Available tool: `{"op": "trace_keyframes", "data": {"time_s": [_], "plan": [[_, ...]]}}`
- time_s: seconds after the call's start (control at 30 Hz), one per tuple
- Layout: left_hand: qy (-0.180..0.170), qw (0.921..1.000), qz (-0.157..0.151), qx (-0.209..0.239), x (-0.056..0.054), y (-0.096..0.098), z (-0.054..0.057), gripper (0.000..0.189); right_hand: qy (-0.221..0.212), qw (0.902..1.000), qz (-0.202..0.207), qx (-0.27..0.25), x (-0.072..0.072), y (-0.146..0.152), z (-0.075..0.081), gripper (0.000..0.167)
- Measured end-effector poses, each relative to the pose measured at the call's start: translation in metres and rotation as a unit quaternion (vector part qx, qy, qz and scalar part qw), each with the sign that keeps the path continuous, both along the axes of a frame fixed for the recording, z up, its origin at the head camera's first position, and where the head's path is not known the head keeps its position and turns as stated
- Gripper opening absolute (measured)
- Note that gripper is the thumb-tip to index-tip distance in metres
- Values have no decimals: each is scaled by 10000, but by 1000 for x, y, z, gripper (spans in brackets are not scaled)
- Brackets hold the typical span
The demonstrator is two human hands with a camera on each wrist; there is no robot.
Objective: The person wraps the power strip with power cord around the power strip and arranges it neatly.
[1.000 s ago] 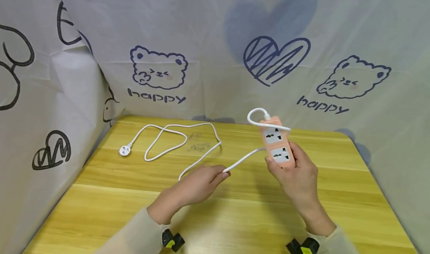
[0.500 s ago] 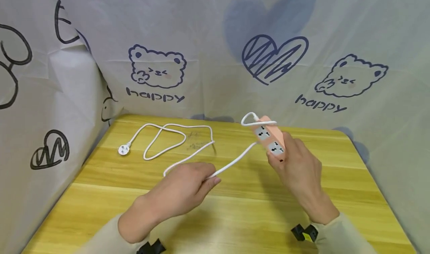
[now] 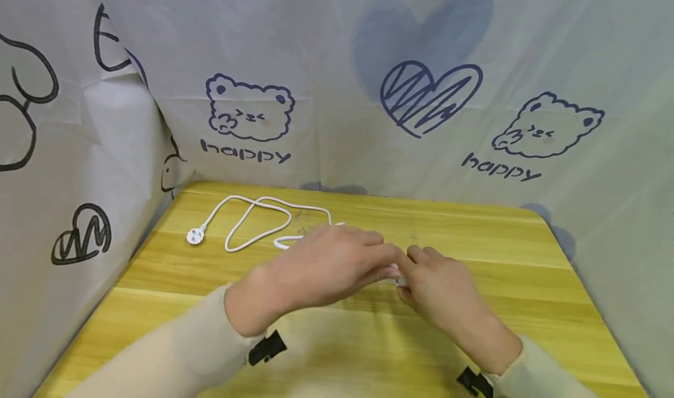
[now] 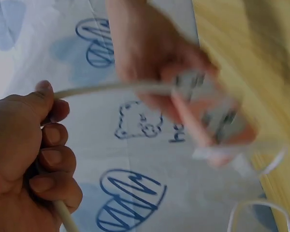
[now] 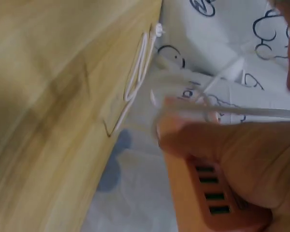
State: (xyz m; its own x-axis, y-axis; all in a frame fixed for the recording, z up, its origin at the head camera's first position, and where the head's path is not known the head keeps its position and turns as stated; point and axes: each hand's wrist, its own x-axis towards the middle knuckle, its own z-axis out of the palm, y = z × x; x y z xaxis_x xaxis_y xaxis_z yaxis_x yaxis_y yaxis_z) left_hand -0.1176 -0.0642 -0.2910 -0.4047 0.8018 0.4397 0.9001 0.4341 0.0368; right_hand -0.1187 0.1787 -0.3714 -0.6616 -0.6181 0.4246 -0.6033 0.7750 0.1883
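Observation:
My right hand [image 3: 442,287] grips a pink power strip [image 4: 222,108] with white socket faces, held in the air; the hands hide nearly all of it in the head view. Several USB-type ports show on its end in the right wrist view. My left hand [image 3: 326,263] is curled round the strip's white cord [image 4: 111,88], which runs taut from the thumb and forefinger to the strip. A white loop of cord stands off the strip's other end, blurred. The two hands are close together in the head view, the left crossing toward the right.
The white plug [image 3: 195,235] lies on the wooden table [image 3: 553,269] at the far left, with loose bends of cord [image 3: 258,202] beside it. White fabric [image 3: 337,41] with blue drawings hangs behind the table and along its sides.
My left hand has moved right, up to my right hand, still holding the cord. The power strip has come lower and turned, so its sockets no longer show in the head view.

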Motion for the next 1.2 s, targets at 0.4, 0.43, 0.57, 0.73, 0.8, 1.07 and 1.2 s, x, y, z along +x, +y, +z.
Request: {"op": "trace_keyframes", "data": {"time_s": [0.4,0.43,0.57,0.73,0.8,1.07,1.2], "plan": [[-2807,9551,701,641,-63,-6,-5,30,-758,9675,2065,-1250,12,9,-11,50],[-3069,9467,705,686,-66,-7,-9,29,-684,9626,2167,-1476,13,8,-12,47],[-3978,9118,557,855,-79,-9,-31,29,-432,9427,2305,-2372,16,4,-13,47],[-4835,8662,224,1241,-85,-5,-64,34,-239,9316,1980,-3039,14,-2,-16,57],[-5105,8455,-38,1565,-84,-4,-76,27,-108,9290,1875,-3188,12,-4,-18,60],[-4025,8944,-61,1949,-74,-5,-98,22,261,9228,1192,-3653,-2,-8,-21,69],[-4260,8855,712,1716,-68,0,-100,24,59,9245,656,-3755,-8,-7,-23,74]]}}
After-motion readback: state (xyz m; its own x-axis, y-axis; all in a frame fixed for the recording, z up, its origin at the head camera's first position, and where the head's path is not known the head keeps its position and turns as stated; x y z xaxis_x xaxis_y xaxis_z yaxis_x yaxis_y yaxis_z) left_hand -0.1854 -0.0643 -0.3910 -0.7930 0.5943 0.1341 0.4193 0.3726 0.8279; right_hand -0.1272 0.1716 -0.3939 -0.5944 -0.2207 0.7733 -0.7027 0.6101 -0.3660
